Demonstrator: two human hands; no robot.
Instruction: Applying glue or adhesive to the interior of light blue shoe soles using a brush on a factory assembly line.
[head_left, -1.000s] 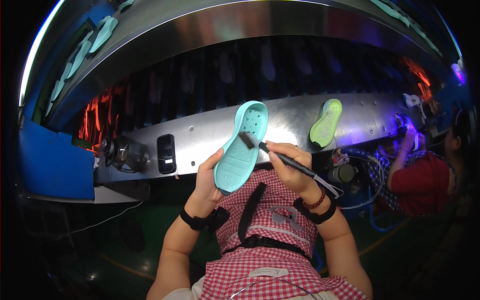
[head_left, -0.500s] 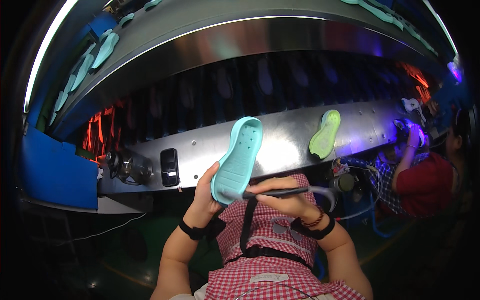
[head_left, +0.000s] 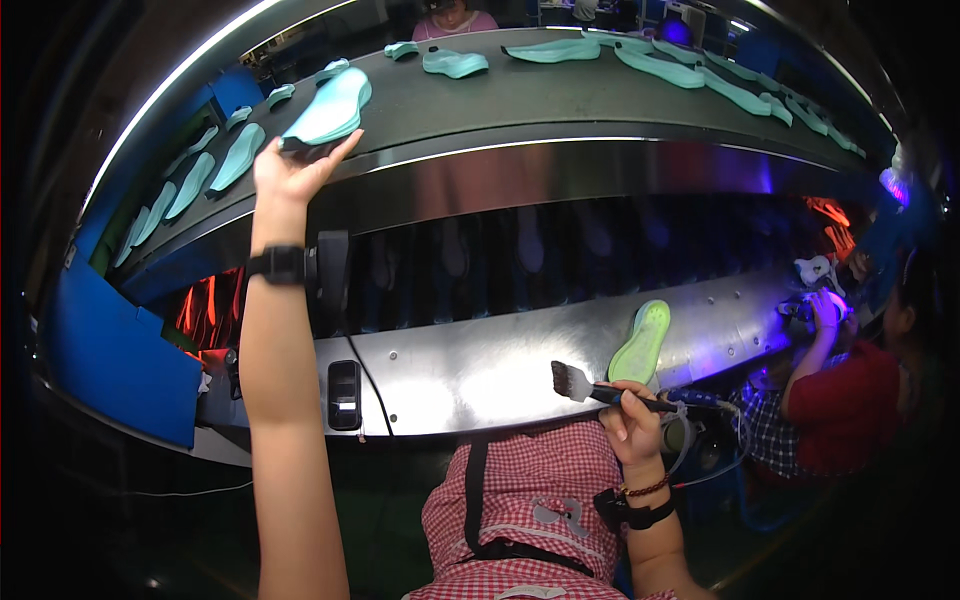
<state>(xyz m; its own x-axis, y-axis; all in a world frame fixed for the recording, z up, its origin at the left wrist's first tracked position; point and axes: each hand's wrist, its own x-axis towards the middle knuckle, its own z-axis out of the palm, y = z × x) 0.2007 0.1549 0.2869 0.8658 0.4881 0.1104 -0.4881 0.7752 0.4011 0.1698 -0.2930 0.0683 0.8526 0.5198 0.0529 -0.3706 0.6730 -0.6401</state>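
My left hand [head_left: 290,178] is stretched far out to the upper left, at the conveyor belt. It grips the near end of a turquoise shoe sole [head_left: 332,106], with the thumb along the right side; the other fingers are mostly hidden. Whether that sole touches the belt, I cannot tell. Low on the right, my right hand [head_left: 634,425] is closed round the black handle of a brush [head_left: 590,388], whose dark bristles point left over the metal ledge. Just beyond this hand lies a yellow-green shoe sole [head_left: 640,345].
Several turquoise soles [head_left: 663,68] lie along the dark belt [head_left: 480,100]. A phone-like black object [head_left: 344,395] rests on the metal ledge [head_left: 470,370]. Orange-glowing strips [head_left: 205,310] hang under the belt. A co-worker in red [head_left: 850,390] handles a purple-lit item at right.
My left hand has carried the turquoise sole from in front of my body up to the belt at far left. The brush has left the sole and moved right with my right hand.
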